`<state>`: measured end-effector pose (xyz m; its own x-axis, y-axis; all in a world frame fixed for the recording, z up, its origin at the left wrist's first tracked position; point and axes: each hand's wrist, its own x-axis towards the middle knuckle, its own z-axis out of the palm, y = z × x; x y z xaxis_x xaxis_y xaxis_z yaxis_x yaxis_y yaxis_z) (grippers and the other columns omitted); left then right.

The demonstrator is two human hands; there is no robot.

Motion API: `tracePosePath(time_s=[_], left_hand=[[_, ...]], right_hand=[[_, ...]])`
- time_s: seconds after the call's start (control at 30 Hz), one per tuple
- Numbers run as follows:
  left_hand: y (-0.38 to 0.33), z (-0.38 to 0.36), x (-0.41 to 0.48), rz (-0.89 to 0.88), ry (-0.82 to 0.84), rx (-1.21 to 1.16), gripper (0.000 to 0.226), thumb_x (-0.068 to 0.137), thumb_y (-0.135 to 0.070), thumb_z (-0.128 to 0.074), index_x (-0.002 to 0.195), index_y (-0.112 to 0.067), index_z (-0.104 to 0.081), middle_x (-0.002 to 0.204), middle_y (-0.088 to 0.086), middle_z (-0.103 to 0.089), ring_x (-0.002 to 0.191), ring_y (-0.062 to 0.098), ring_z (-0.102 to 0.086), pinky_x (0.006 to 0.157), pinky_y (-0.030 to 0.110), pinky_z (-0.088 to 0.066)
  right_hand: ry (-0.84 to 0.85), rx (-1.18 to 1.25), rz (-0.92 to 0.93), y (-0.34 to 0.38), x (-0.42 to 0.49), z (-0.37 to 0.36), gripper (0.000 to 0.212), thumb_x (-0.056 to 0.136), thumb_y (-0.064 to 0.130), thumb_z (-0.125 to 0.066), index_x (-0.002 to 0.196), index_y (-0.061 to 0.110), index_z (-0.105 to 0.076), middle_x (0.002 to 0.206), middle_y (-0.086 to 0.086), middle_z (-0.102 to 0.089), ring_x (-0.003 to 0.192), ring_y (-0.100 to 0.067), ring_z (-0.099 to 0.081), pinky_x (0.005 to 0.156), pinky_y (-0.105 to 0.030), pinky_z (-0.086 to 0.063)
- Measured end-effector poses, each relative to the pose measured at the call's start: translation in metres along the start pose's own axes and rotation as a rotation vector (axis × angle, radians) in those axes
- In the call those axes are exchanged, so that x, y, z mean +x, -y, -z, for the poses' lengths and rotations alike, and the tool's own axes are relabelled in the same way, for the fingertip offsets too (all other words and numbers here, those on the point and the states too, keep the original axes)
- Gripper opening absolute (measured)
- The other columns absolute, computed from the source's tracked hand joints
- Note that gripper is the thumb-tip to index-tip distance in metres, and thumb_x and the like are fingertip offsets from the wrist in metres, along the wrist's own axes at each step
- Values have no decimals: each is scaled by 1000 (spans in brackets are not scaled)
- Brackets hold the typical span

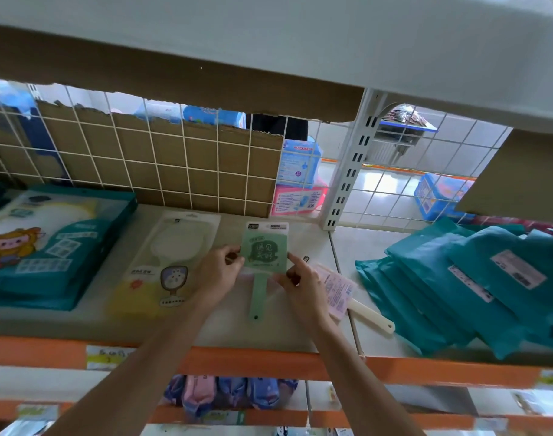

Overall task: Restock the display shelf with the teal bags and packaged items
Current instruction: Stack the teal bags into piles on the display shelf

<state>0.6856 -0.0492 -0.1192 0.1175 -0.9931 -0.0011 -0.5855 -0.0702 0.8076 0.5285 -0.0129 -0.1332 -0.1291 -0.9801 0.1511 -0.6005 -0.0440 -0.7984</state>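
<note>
Both hands, left hand (219, 273) and right hand (303, 283), pinch the green pack (264, 250) by its sides over the shelf (284, 332), between the yellow pack (162, 272) and pink pack (338, 291). Set down crooked, it may overlap the pink pack or slide off the front edge.

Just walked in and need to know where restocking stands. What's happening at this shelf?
A person pinches a green packaged item by its two sides, left hand on one, right hand on the other, at the middle of the white shelf. Teal bags lie piled to its right; a pale packaged item lies flat to its left.
</note>
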Motion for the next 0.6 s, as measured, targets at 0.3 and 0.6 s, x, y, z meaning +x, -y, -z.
tracePosePath(time_s=[0.3, 0.6], left_hand=[[-6, 0, 10, 55, 65, -2, 34, 93, -15, -53, 127, -12, -55, 119, 9, -61, 106, 25, -56, 80, 26, -40], [-7, -3, 10, -83, 106, -26, 49, 91, -20, -57, 138, -16, -41, 135, 4, -47, 119, 21, -49, 89, 24, -37]], right_hand=[[45, -136, -15, 2, 5, 3, 43, 87, 24, -64, 128, 18, -55, 83, 2, -61, 75, -12, -56, 67, -23, -41], [-94, -288, 94, -3, -7, 16, 34, 86, 25, -65, 120, 20, -59, 99, 5, -65, 81, -7, -57, 72, -23, -43]])
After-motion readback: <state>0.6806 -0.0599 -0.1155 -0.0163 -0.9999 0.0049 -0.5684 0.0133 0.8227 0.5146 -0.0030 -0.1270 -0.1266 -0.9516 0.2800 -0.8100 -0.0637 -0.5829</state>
